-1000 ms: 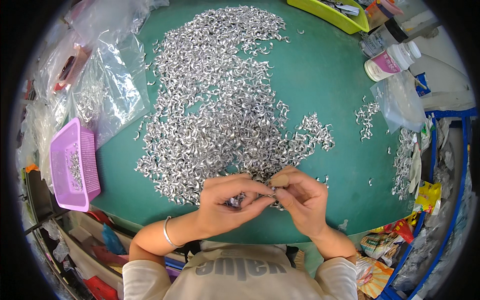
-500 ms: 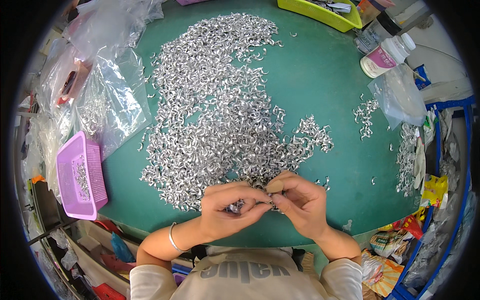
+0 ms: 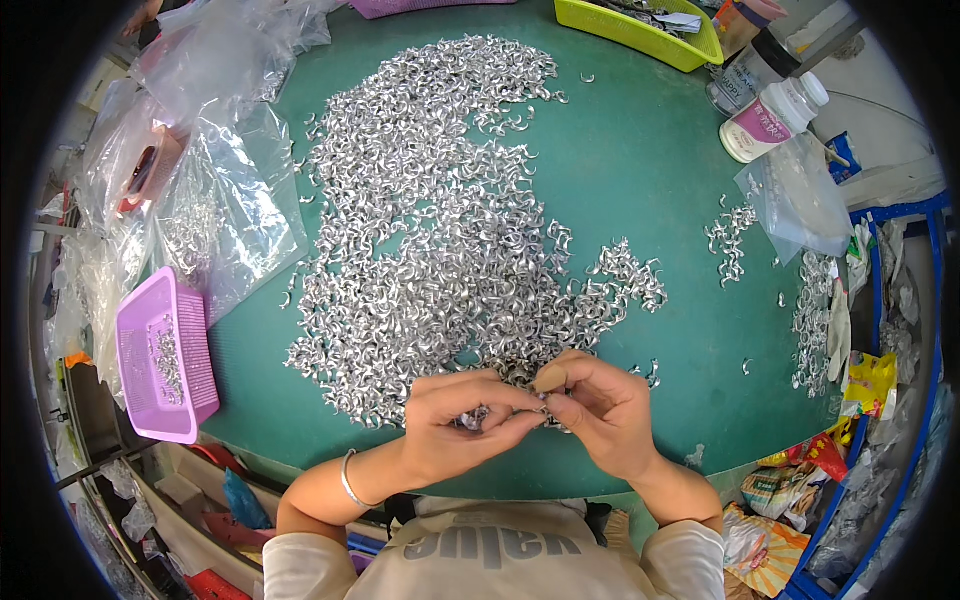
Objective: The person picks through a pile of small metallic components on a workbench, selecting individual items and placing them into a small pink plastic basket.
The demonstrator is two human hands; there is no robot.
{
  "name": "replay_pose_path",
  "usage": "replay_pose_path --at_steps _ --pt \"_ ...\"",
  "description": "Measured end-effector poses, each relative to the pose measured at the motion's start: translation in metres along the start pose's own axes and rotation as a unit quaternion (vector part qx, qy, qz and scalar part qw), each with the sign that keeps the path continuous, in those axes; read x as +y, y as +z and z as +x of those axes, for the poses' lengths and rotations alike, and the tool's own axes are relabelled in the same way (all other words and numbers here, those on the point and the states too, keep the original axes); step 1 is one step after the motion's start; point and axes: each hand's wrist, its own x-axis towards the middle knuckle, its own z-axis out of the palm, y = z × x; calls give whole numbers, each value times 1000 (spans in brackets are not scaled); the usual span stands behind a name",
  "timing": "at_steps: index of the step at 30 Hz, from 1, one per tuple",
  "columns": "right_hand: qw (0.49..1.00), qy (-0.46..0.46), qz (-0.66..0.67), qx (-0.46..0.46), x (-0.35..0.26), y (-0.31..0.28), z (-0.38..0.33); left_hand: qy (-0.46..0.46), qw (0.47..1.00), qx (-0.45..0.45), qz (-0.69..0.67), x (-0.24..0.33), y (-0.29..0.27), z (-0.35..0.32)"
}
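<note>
Both hands together at the near edge of the green tabletop (image 3: 640, 200), just short of the big heap of small curved silver metal pieces (image 3: 440, 230). Left hand (image 3: 455, 430) cupped, fingers curled shut around a small cluster of the silver pieces (image 3: 472, 418), thumb and forefinger reaching toward the other hand. Right hand (image 3: 600, 410) with thumb and forefinger pinched together on one tiny piece (image 3: 545, 400), fingertips of the two hands touching there. Thin bracelet (image 3: 348, 480) on the left wrist. Heap spread from the near edge up toward the far edge, thinner scatter (image 3: 730, 240) toward the right edge. At the left edge, a pink plastic basket (image 3: 160, 360) with a few silver pieces inside, clear plastic bags (image 3: 220, 220) beside it. Yellow-green tray (image 3: 640, 28) at the far edge. White bottle (image 3: 770, 118) lying on its side near the far right corner, clear bag (image 3: 795, 200) just beside it.
</note>
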Motion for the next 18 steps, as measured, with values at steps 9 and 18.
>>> replay_pose_path --at_steps 9,18 --pt "997 5 -19 71 -1 -6 4 -42 998 31 -17 -2 2 2" --pt "810 -118 -572 54 8 2 15 -68 994 76 47 -17 2 -2"
